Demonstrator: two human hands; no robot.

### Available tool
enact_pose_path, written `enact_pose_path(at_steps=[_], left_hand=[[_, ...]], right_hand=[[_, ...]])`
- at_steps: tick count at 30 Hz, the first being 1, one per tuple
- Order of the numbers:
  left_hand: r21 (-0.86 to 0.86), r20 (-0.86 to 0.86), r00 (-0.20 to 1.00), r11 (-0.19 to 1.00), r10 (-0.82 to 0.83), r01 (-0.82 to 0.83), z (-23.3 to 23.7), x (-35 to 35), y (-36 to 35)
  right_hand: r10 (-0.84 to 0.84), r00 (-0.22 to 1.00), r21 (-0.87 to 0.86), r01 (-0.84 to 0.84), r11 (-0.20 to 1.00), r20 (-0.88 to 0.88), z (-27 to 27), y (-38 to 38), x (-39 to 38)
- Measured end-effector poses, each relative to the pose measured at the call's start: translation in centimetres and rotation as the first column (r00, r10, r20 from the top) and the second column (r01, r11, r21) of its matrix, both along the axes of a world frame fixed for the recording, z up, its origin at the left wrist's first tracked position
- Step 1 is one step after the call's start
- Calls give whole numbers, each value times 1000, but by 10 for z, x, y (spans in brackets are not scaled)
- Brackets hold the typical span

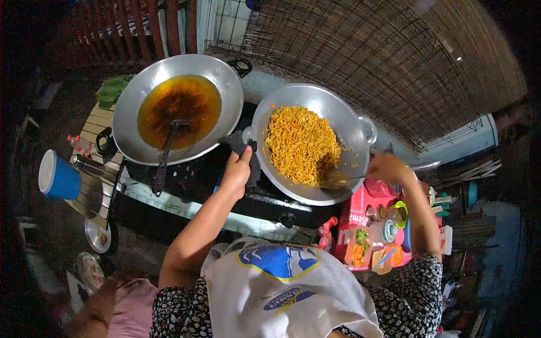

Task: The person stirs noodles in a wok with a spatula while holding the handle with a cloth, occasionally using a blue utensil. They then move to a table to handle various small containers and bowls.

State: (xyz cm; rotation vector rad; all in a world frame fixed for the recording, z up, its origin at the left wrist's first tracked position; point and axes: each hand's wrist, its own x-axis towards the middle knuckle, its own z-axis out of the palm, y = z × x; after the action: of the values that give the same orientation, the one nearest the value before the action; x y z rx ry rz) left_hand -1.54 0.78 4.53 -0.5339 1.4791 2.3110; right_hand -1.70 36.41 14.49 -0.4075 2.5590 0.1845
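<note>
A metal wok (354, 132) full of yellow fried noodles (300, 143) sits on a dark stove (197, 179). My left hand (236, 169) grips the wok's near handle through a dark cloth (241, 147). My right hand (387, 168) holds a metal spatula (344, 179) whose blade rests in the noodles at the wok's right side. A second, larger wok (225, 84) to the left holds dark oil (179, 108) with a ladle (167, 147) lying in it.
A pink tray (355, 217) with small bowls, cups and chopped vegetables stands to the right of the stove. A blue cup (58, 179) and a bottle (80, 145) sit at the left. A woven bamboo screen (394, 62) backs the stove. Another person's shoulder (127, 307) is at lower left.
</note>
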Motion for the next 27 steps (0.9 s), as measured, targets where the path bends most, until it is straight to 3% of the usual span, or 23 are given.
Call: enact_pose_path(at_steps=[2,3,5,7,9,12,15,17,19,22,25,27], left_hand=[[-5,-2,1000,1000,17,-17,-15,-4,1],[-8,-12,999,999,33,-33,-20,-5,2],[-99,20,999,995,34,-32,-4,-3,2],[-197,63,998,980,28,-15,-1,0,-2],[-89,-66,993,992,-99,93,-8,-1,-7],[-109,-64,987,984,-149,141,-13,-2,-10],[-130,-24,999,991,-23,19,-6,1,-4],[-125,-22,998,990,-65,62,-5,1,-6],[-120,-15,994,987,-110,107,-15,-2,-11],[41,-135,975,982,-177,184,-39,-10,-11],[19,-108,982,987,-156,158,-31,-5,-10],[-112,-65,998,994,-8,1,-16,0,-5]], right_hand=[[-159,983,-341,182,922,96,-54,-32,6],[-137,970,-404,46,914,-200,-87,-47,14],[-409,872,-535,219,816,-268,-120,-80,18],[-514,781,-477,321,818,-356,-114,-101,19],[-520,772,-458,338,823,-365,-101,-98,19],[-492,762,-421,317,850,-420,-73,-87,27],[-441,715,-406,236,883,-542,-50,-72,31],[-432,682,-325,289,900,-590,-25,-75,33],[-356,666,-231,272,934,-656,-7,-75,36],[-244,602,-143,211,967,-760,-1,-66,34],[-161,566,-47,210,976,-809,0,-70,27],[-47,582,68,175,982,-812,8,-73,24]])
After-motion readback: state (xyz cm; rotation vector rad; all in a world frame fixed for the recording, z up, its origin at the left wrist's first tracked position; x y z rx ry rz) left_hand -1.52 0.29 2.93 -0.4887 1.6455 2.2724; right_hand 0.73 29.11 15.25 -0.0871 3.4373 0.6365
